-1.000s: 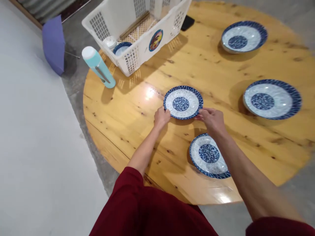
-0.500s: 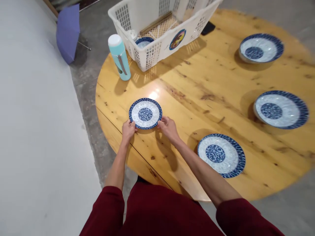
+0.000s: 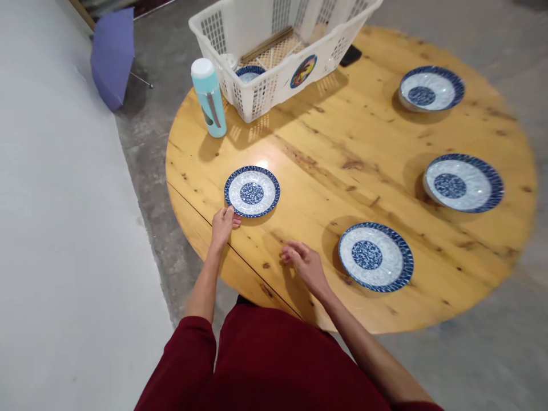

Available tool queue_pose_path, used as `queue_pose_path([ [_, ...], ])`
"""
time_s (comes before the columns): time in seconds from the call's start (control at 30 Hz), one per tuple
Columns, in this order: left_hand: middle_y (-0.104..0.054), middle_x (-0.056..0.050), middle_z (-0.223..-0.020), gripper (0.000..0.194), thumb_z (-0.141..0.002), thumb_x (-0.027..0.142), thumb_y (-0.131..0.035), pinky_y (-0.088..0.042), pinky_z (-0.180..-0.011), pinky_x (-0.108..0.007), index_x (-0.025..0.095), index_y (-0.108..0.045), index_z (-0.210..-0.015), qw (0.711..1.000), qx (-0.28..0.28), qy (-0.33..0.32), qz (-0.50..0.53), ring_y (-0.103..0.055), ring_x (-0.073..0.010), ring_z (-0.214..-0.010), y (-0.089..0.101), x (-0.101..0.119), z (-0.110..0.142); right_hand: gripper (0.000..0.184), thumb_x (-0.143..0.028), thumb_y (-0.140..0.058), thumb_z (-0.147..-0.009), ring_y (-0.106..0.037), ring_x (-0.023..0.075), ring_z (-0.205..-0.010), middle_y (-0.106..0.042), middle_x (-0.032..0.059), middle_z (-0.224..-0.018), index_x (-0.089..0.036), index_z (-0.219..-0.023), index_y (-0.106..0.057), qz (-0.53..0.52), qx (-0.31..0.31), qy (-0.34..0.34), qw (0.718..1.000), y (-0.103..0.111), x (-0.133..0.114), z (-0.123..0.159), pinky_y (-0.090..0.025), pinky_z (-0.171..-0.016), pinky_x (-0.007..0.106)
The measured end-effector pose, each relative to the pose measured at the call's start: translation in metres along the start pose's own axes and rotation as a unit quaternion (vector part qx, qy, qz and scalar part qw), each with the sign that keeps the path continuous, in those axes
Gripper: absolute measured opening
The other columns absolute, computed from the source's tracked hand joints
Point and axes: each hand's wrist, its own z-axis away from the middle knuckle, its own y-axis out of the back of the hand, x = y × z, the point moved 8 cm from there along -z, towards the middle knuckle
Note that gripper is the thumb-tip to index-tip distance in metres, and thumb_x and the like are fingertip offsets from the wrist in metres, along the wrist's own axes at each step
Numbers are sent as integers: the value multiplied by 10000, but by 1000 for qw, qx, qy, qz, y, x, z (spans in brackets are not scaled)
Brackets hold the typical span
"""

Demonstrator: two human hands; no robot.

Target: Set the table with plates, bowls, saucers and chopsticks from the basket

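Observation:
A small blue-and-white patterned plate (image 3: pixel 252 192) lies flat on the round wooden table (image 3: pixel 325 165) near its left edge. My left hand (image 3: pixel 222 224) rests at the plate's near-left rim, fingertips touching it, fingers curled. My right hand (image 3: pixel 303 262) hovers over the table nearer to me, apart from the plate, fingers loosely spread and holding nothing. Three more matching plates lie around the table: one (image 3: pixel 375 257) just right of my right hand, one (image 3: pixel 463 182) at the right, one (image 3: pixel 431 88) at the far right.
A white plastic basket (image 3: pixel 274 68) at the far side holds a small bowl (image 3: pixel 249 72) and chopsticks. A teal bottle (image 3: pixel 208 97) stands left of it. A dark phone (image 3: pixel 350 55) lies behind the basket. A purple umbrella (image 3: pixel 111 54) lies on the concrete floor.
Both hands carried the small plate to the left and set it down near the table's left edge. My right hand has since let go and drawn back toward me.

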Motion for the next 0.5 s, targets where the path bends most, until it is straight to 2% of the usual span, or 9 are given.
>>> queue_pose_path([
  [0.13, -732, -108, -819, 493, -886, 647, -590, -564, -631, -267, 158, -613, -837, 1000, 1, -3, 4, -696, -154, -654, -1, -2, 3, 437, -577, -695, -795, -710, 223, -701, -753, 85, -856, -200, -1016, -686, -24, 36, -31, 999, 17, 23, 51, -600, -671, 366],
  [0.23, -731, -105, -800, 458, -891, 612, -597, -565, -620, -265, 159, -609, -822, 1000, -3, -3, 1, -692, -153, -637, -2, 1, 2, 409, -568, -697, -794, -699, 219, -689, -749, 81, -845, -212, -995, -689, -40, 55, -55, 996, 22, 32, 73, -598, -652, 360],
  [0.4, -729, -85, -768, 371, -890, 520, -596, -563, -601, -240, 158, -611, -810, 1000, 0, -4, -4, -682, -136, -614, -2, 7, -2, 385, -527, -725, -733, -680, 208, -660, -738, 63, -791, -203, -939, -693, -63, 58, -56, 995, 16, 30, 76, -576, -611, 331],
  [0.5, -735, -72, -767, 334, -875, 485, -604, -566, -606, -226, 154, -615, -829, 1000, -3, -20, 1, -690, -128, -623, -3, 12, -7, 360, -494, -726, -717, -666, 187, -630, -731, 47, -763, -198, -918, -700, -81, 77, -49, 993, 21, 30, 70, -562, -592, 305],
])
